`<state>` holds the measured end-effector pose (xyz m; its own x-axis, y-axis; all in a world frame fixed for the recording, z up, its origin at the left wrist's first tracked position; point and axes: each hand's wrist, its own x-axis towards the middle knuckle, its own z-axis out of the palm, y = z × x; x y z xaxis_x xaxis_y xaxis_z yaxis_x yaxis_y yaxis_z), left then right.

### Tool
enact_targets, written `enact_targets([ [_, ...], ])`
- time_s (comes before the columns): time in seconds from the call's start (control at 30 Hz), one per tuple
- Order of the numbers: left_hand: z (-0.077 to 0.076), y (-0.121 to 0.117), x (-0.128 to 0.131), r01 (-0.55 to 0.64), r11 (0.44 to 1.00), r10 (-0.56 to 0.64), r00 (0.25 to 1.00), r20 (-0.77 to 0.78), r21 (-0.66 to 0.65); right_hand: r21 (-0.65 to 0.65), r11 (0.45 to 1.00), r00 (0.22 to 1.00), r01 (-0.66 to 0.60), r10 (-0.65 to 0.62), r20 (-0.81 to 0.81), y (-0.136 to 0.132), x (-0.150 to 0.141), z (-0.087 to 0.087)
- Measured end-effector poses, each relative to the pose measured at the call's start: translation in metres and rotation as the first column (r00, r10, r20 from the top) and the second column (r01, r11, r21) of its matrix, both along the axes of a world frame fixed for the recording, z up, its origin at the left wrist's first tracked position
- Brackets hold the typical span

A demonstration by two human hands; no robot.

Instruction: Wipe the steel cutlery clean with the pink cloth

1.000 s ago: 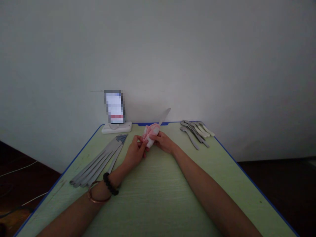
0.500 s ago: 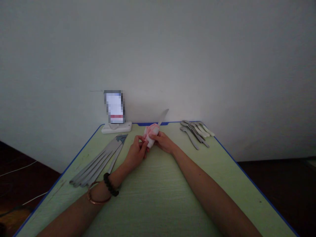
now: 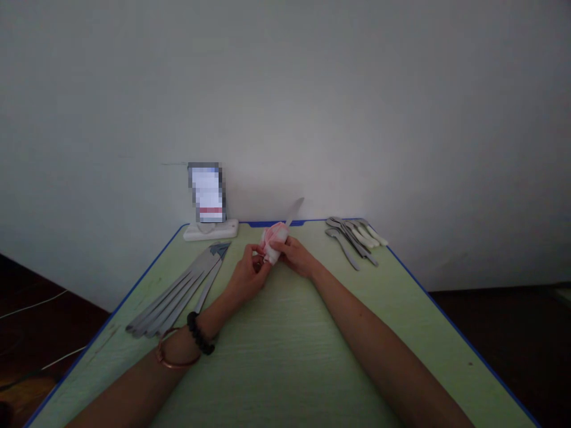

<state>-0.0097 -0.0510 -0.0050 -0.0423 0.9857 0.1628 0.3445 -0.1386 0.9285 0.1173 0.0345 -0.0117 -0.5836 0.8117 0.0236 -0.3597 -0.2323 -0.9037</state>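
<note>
A pink and white cloth (image 3: 270, 236) is bunched up near the far edge of the table, above its surface. From the top of it a table knife's blade (image 3: 295, 211) sticks out, tilted up to the right; the knife's handle is hidden in the folds. My right hand (image 3: 294, 254) grips the cloth from the right, thumb across its front. At its lower left, my left hand (image 3: 250, 267) pinches the cloth between bent fingers and thumb. Several table knives (image 3: 178, 297) lie fanned out to the left of my left hand.
Spoons (image 3: 342, 246) and other cutlery, some with white handles (image 3: 372, 238), lie in a pile at the back right. A phone (image 3: 209, 193) stands on a white holder (image 3: 212, 230) at the back left. Behind the blue-edged green table (image 3: 276, 368) rises a pale wall (image 3: 285, 107).
My left fingers have shifted slightly on the lower end of the cloth, and that end now looks more crumpled. The blade has dipped a little. My right hand keeps its grip.
</note>
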Motion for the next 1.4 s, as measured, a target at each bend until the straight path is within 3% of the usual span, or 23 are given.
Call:
enact_targets([
  [0.67,-0.001,0.000,0.000,0.014,1.000,-0.014,0.999,0.031,0.001,0.018,1.000,0.999,0.015,-0.016,0.049,0.005,-0.001,-0.006],
  [0.9,-0.004,0.002,-0.002,0.001,0.999,0.001,1.000,-0.024,0.050,0.013,1.000,0.999,0.001,-0.001,0.038,0.003,0.000,-0.004],
  [1.0,-0.004,0.002,-0.002,-0.009,0.998,0.016,0.992,-0.125,0.054,0.014,1.000,0.999,0.003,-0.004,0.039,0.003,-0.001,-0.004],
  [1.07,-0.002,0.001,-0.003,-0.023,0.999,0.036,0.960,-0.279,0.049,0.020,1.000,0.999,0.011,-0.012,0.044,0.003,-0.001,-0.004],
  [1.2,0.003,-0.001,-0.005,-0.070,0.997,0.076,0.804,-0.589,0.033,0.006,0.999,0.998,0.045,-0.045,0.045,0.003,-0.002,-0.005],
  [1.4,0.007,0.001,-0.012,-0.073,0.997,0.070,0.693,-0.717,0.027,-0.040,0.998,0.999,0.047,-0.047,-0.013,0.000,0.000,-0.003],
])
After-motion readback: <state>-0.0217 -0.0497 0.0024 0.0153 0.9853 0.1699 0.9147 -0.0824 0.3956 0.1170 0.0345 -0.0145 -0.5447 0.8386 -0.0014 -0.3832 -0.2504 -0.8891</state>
